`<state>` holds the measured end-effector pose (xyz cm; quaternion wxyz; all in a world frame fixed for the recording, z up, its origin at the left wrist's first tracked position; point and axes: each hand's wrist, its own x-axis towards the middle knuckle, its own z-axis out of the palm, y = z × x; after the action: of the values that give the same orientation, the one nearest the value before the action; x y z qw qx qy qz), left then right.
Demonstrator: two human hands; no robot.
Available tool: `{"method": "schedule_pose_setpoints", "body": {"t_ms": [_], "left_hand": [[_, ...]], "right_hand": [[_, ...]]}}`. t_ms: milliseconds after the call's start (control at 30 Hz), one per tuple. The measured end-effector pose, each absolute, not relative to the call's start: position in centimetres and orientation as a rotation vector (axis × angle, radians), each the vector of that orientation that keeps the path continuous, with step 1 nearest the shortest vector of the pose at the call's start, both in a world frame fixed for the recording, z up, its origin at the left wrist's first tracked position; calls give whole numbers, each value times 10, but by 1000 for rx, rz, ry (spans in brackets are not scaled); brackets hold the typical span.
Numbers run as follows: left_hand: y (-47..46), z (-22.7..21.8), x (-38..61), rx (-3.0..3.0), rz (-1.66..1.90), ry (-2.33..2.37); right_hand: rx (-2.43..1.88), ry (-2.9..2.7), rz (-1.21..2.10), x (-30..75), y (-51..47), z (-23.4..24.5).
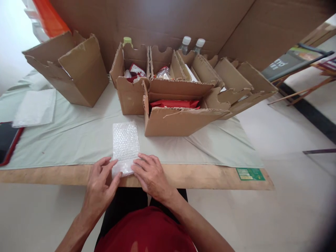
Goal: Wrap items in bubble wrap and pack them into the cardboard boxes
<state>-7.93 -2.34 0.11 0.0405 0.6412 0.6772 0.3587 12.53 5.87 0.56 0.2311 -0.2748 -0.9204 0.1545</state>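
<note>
A clear bubble wrap pouch (126, 141) lies flat near the front edge of the table, with a smooth band across its near end. My left hand (101, 180) holds the pouch's near left corner, its index finger at the side and its thumb at the near edge. Across from it, my right hand (151, 175) has its fingers over the near right side of the pouch. Both hands are low against the table edge. Whether anything is inside the pouch, I cannot tell.
Behind the pouch stand cut cardboard boxes (168, 122), one holding red packets (174, 104). Another cardboard box (86, 77) is at the left. More bubble wrap (35, 106) and a red-edged phone-like device (9, 141) lie far left. Capped bottles (186, 43) stand behind the boxes.
</note>
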Motion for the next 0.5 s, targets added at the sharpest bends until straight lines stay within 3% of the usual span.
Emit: {"method": "schedule_pose_setpoints", "body": {"t_ms": [167,367,500], "left_hand": [[-35,8,-81,2119,1028,1829],[-12,-7,-89,2023,996,2035],[-9,-7,-91,2084,1083,2057]], "right_hand": [[-819,-2414,765,127,62,13],[-880,-2421,426,126,51,13],[-813,-2539,419,119,55,5]]}}
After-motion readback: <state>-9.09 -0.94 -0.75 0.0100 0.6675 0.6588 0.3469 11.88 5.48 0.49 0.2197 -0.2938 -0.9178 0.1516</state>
